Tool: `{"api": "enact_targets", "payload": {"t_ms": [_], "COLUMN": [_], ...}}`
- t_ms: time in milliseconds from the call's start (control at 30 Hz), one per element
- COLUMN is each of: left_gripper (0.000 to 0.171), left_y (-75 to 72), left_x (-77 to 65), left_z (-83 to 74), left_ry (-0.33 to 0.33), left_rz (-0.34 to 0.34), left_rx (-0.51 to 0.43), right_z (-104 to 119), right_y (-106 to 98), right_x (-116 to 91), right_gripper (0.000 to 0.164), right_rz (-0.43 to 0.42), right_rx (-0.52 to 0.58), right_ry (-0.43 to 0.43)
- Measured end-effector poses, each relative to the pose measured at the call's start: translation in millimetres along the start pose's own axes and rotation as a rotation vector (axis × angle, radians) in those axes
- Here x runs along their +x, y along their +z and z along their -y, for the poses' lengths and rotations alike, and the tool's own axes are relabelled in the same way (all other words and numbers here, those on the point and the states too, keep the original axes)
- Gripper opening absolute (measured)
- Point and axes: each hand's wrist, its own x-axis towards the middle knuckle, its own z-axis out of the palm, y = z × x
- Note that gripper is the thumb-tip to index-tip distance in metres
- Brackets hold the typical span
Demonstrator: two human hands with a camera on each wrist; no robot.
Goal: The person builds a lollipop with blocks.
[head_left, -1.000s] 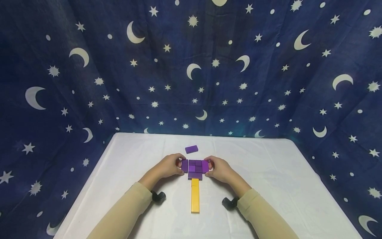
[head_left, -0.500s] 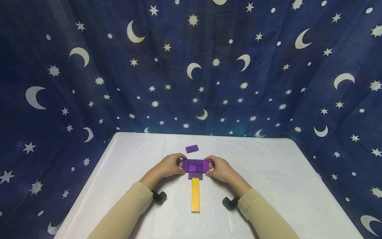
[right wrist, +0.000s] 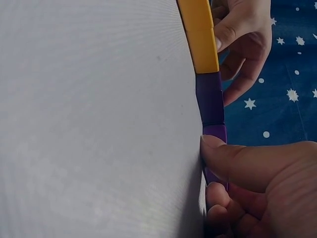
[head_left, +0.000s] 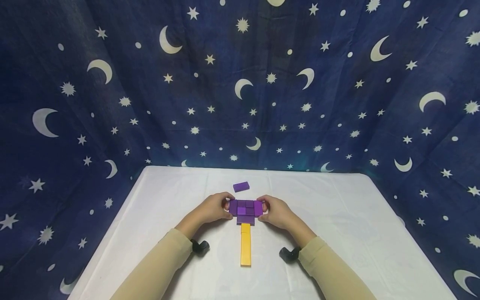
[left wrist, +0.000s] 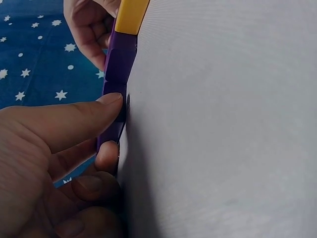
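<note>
A cluster of purple blocks lies flat on the white table, made of several small pieces fitted side by side. My left hand pinches the dark purple block at the cluster's left end between thumb and fingers. On the opposite end, a brighter purple block is pinched by my right hand. Both end blocks touch the middle pieces. A column of yellow blocks runs from the cluster's near side toward me. In the left wrist view, the thumb presses the block's near end.
One loose purple block lies slightly tilted beyond the cluster. White cloth covers the table. A dark blue curtain with moons and stars surrounds its back and sides. Black wrist cameras sit under both wrists.
The thin gap between the left end block and the middle pieces has closed, with the left hand shifting slightly right. Since half a second ago, both hands appear still.
</note>
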Motion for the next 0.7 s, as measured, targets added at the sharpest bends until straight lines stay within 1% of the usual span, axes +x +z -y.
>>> {"api": "enact_targets", "payload": {"t_ms": [300,500,700], "left_gripper": [0.070,0.064,0.061], "left_y": [2.1,2.7,3.9], "left_x": [1.5,0.7,0.6], "left_z": [5.8,6.5,6.8], "left_ry": [-0.001,0.011,-0.002], "left_rz": [-0.007,-0.016,-0.021], "left_rx": [-0.013,-0.012,-0.003], "right_z": [-0.7,0.1,0.5], "right_y": [-2.4,-0.8,-1.1], "right_x": [0.5,1.0,0.1], "right_gripper": [0.069,0.072,0.075], "right_rz": [-0.003,0.000,-0.002], "right_rx": [-0.003,0.001,0.013], "right_ry": [-0.018,-0.008,-0.005]}}
